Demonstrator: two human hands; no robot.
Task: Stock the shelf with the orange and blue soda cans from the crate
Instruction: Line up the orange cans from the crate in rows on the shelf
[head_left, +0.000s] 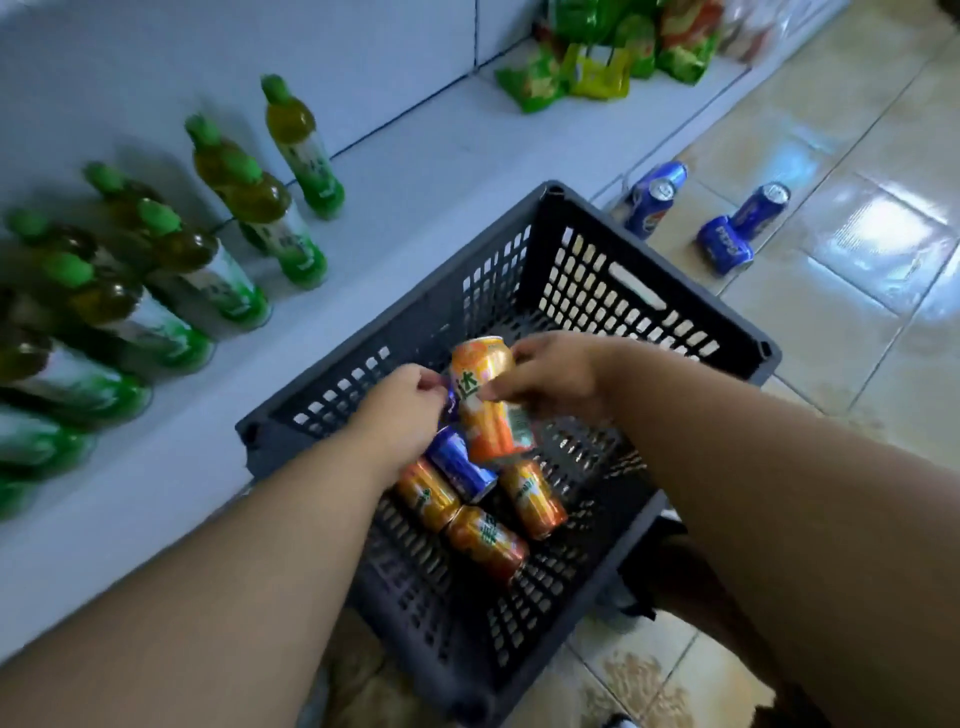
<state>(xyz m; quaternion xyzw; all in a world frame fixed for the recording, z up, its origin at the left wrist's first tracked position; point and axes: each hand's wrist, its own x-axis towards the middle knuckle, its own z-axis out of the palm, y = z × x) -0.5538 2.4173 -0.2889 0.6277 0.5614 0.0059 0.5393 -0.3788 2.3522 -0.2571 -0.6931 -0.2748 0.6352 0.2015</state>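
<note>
The white shelf (415, 171) runs along the left, and the dark crate (639, 280) sits on the floor against it. Over the crate, the right hand (550, 376) grips an orange can (485, 405), long axis near upright, top tilted away. The left hand (402, 410) curls onto a blue can (457, 462) lying among three more orange cans (488, 540).

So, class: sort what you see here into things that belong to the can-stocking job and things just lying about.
Job: crate; held orange can; cans in crate; shelf; right hand; left hand.
Lying about: green-capped bottles; snack bags.
</note>
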